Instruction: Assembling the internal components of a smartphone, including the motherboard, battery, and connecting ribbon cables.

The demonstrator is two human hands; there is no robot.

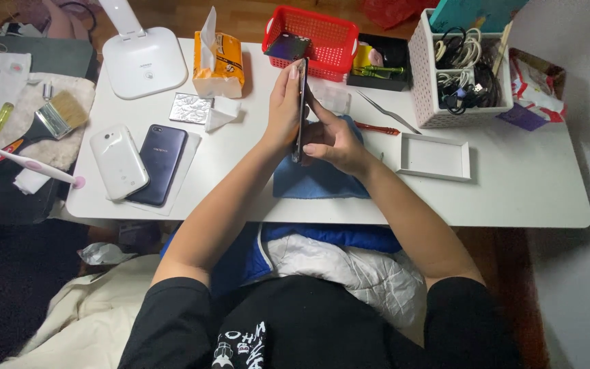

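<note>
1. A dark phone (300,109) stands on edge above the middle of the white worktop (513,184), its thin side turned toward the camera, held between both hands.
2. The left hand (284,109) is closed around the phone's left face, fingers reaching up along it.
3. The right hand (332,140) presses against the phone's right face lower down, fingers curled and gripping it.
4. Under the hands lies a blue cloth (315,179) at the near edge of the worktop.
5. Just right of the hands are a red-handled tool (377,128), grey tweezers (387,113) and a shallow white tray (435,157).
6. Behind the phone sits a red basket (322,34); beside it are a black box (380,65) of small tools and a white perforated bin (459,68) of cables.
7. To the left lie a tissue pack (220,65), a square of foil (191,108), a white phone (119,162) and a dark blue phone (160,164) touching side by side, and a white lamp base (145,61).
8. Off the worktop's left edge rest a paintbrush (52,119) and a toothbrush (25,162).
</note>
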